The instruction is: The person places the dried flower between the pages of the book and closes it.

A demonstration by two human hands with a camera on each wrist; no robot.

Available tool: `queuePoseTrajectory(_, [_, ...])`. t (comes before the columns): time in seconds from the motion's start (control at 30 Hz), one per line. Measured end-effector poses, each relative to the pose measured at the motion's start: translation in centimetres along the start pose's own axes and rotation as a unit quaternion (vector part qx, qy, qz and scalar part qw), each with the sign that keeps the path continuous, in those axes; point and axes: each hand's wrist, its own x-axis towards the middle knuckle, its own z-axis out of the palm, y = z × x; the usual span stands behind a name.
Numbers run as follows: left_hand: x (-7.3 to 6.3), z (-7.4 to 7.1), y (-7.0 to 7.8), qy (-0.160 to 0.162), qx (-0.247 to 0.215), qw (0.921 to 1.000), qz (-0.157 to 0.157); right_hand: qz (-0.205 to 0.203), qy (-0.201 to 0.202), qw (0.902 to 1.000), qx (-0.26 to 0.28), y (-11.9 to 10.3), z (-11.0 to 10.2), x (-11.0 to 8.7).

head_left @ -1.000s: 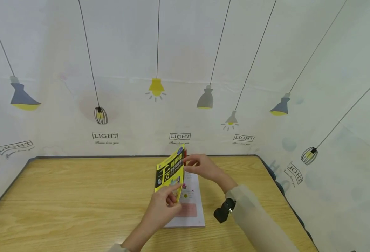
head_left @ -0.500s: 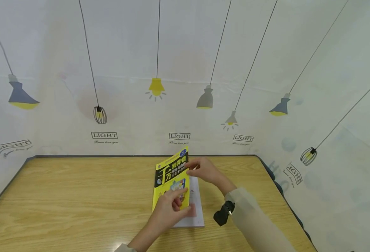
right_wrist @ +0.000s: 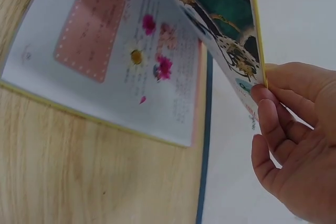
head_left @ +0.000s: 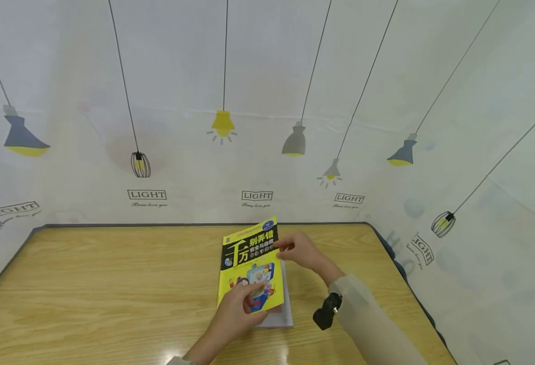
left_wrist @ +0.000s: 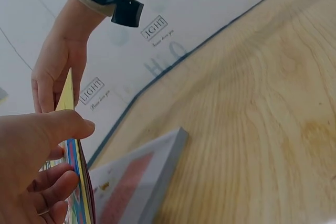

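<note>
A yellow and black book point(head_left: 246, 253) lies half folded at the far middle of the table, its cover side lifted at a slant over the lower part. My right hand point(head_left: 303, 251) pinches the cover's right edge, with the thumb on the cover side and fingers against the inner page in the right wrist view. At the bottom edge, my left hand point(head_left: 237, 310) holds the book, its fingers against the cover and the thumb across the edge. Underneath, a white page point(right_wrist: 118, 95) with printed flowers and a pink box faces up.
The wooden table point(head_left: 112, 294) has a dark edge along its back and sides. A pale wall point(head_left: 181, 126) printed with hanging lamps stands close behind. A black device point(head_left: 326, 310) is strapped to the right wrist.
The cover side has swung to the right and down from nearly upright, hiding more of the white page. Both hands have moved with it, the right one slightly right and lower.
</note>
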Motion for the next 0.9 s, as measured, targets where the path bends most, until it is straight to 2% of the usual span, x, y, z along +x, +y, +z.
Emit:
queuePoseTrajectory(0.2, [-0.4,0.3,-1.5,-0.009,0.03,0.9994,-0.015,0.013,-0.005,0.9998,0.013,2.1,0.4,-0.4])
queuePoseTrajectory(0.47, [-0.8,0.9,-3.0,-0.012,0.061,0.9978,-0.023,0.06,0.035,0.9973,0.021,5.5,2.2,-0.6])
queuePoseTrajectory(0.6, [-1.0,0.9,-3.6,-0.014,0.069,0.9973,-0.023,0.087,0.055,0.9941,0.034,6.3,3.1,-0.6])
queuePoseTrajectory(0.9, [-1.1,1.0,-4.8,-0.013,0.078,0.9969,-0.005,0.104,0.099,0.9892,0.032,7.6,5.0,-0.5])
